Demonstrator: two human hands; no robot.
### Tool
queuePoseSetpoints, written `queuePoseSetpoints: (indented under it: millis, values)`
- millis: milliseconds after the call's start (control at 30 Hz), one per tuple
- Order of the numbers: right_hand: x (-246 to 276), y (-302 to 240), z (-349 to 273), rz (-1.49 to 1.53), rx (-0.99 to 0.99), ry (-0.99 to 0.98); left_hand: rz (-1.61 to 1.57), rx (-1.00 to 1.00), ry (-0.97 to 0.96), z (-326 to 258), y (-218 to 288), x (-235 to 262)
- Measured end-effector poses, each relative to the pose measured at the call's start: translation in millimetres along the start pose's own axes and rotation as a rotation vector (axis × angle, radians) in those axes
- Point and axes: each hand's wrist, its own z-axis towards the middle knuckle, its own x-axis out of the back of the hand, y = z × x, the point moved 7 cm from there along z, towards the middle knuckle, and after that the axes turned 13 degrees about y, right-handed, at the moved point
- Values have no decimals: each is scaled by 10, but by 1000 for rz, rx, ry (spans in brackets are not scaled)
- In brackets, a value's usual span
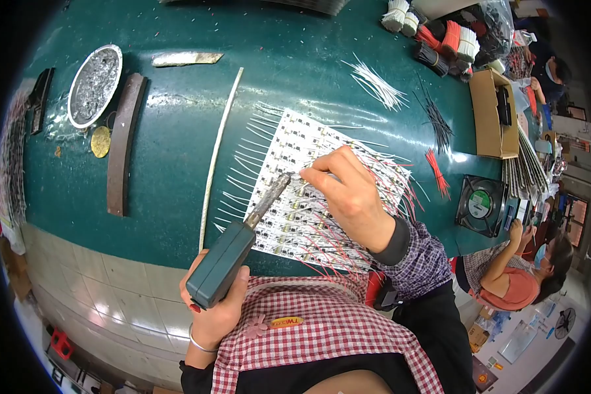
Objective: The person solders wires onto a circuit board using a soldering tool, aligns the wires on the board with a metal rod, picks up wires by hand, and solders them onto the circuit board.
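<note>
My left hand (218, 316) is wrapped round the dark green handle of a soldering gun (224, 266). Its metal shaft slants up and right, with the tip over a white sheet of small circuit boards (269, 197). Just right of that tip, my right hand (354, 197) is closed in a pinch low over the sheet; whatever sits between thumb and finger is too small to make out. White wires (246, 159) stick out along the sheet's left edge. Red and black wires (328, 246) lie over its lower right part, partly hidden by my right hand.
Left on the green table (171, 144) are a silvery bowl (116, 65), a brown bar (125, 151) and a long pale cord (220, 141). Loose white wires (377, 85), black wires (435, 118), red wires (437, 172), a fan (481, 205) and a cardboard box (489, 125) lie right. A co-worker (522, 282) sits right.
</note>
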Motion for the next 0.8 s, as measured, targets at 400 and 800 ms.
queuePoseSetpoints:
  millis: [400,800]
  values:
    - [-8,-17,-8,-26,2,14,-77,146,43,-96,-162,86]
    - [24,-135,-75,34,18,58,-27,24,17,-88,-69,115]
